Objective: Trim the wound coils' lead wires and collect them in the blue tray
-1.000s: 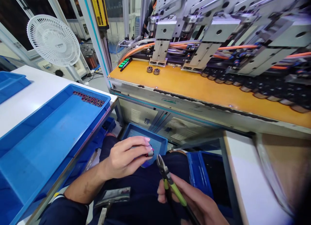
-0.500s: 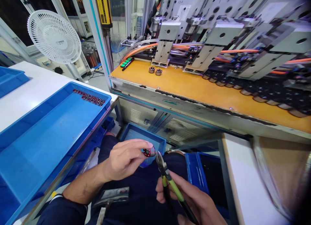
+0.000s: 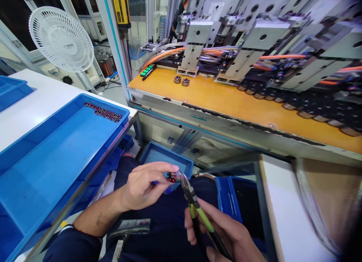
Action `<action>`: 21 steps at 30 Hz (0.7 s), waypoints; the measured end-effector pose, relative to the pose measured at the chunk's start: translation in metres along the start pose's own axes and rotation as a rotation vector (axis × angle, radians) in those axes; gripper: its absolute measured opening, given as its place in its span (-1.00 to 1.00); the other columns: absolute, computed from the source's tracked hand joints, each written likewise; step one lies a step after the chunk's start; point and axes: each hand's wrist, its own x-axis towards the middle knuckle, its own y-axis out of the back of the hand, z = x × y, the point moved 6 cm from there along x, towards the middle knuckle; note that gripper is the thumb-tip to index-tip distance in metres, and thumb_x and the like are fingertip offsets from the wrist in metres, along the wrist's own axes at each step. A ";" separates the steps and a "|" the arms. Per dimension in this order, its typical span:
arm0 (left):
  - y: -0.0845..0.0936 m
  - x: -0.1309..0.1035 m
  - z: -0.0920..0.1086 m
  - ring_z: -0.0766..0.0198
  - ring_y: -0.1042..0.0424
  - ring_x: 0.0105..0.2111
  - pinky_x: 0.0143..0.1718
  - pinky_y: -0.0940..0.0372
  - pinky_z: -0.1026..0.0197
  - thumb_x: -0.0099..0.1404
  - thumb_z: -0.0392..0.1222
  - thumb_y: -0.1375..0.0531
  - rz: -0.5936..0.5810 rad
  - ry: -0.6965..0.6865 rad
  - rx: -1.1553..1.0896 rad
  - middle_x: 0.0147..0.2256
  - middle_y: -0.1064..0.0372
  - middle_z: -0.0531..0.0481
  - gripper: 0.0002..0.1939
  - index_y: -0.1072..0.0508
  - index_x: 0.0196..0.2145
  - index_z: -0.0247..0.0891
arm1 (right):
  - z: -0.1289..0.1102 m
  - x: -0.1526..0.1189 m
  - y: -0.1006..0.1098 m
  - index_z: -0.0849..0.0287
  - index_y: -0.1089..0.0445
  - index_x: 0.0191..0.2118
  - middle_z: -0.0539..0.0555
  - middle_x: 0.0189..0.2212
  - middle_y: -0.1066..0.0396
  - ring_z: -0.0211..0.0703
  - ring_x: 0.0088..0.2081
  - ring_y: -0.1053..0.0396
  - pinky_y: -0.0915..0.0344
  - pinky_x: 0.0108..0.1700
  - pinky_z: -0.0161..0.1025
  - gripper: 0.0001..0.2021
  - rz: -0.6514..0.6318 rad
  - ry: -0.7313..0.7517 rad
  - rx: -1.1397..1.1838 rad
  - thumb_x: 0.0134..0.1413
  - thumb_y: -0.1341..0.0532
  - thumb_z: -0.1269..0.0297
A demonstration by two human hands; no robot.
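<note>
Between its thumb and fingertips, my left hand [image 3: 147,184] pinches a small round wound part [image 3: 172,176] with red and black on its face. My right hand [image 3: 226,231] is wrapped round the pliers [image 3: 195,205], which have yellow-green and black handles. The plier jaws point up and sit right at the part's right side; whether they grip a wire there is too small to tell. Below, a blue bin [image 3: 183,162] stands on the floor, partly hidden behind my left hand.
A large blue tray [image 3: 56,148] at the left holds many small wound parts [image 3: 104,113]. On the orange bench [image 3: 215,97] are two metal rings [image 3: 181,80], a black pen and a row of cylinders under the machine. A white fan [image 3: 62,39] stands behind.
The plier jaws have come closer to the part, and the part has turned slightly in my left hand's fingers. The view has shifted a little.
</note>
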 end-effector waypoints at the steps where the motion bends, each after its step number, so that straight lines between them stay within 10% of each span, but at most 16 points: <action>1: 0.000 0.000 0.000 0.18 -0.57 -0.13 -0.16 -0.52 0.18 0.14 -0.56 -0.25 0.004 0.001 -0.005 -0.17 -0.57 -0.23 -0.71 -0.32 -0.27 -0.28 | 0.000 0.000 0.000 -0.13 -0.18 0.27 0.11 -0.15 -0.40 -0.13 -0.20 -0.45 -0.38 -0.04 -0.09 -0.31 -0.003 -0.003 0.006 0.03 -0.17 0.53; 15: -0.001 -0.001 -0.002 0.16 -0.56 -0.13 -0.15 -0.53 0.16 0.12 -0.58 -0.26 -0.001 0.025 -0.045 -0.17 -0.56 -0.25 -0.68 -0.32 -0.25 -0.29 | 0.001 0.003 -0.001 -0.27 -0.28 0.19 0.02 -0.23 -0.43 -0.31 -0.35 -0.42 -0.37 -0.30 -0.35 -0.28 0.076 0.034 0.087 -0.02 -0.15 0.64; 21: 0.002 -0.008 -0.007 0.19 -0.56 -0.14 -0.12 -0.50 0.17 0.13 -0.54 -0.28 0.065 0.064 -0.034 -0.15 -0.55 -0.20 -0.63 -0.36 -0.14 -0.28 | -0.011 0.006 0.005 -0.15 -0.26 0.23 0.12 -0.12 -0.43 -0.17 -0.21 -0.46 -0.42 -0.11 -0.22 -0.43 0.120 0.068 -0.003 0.10 -0.20 0.44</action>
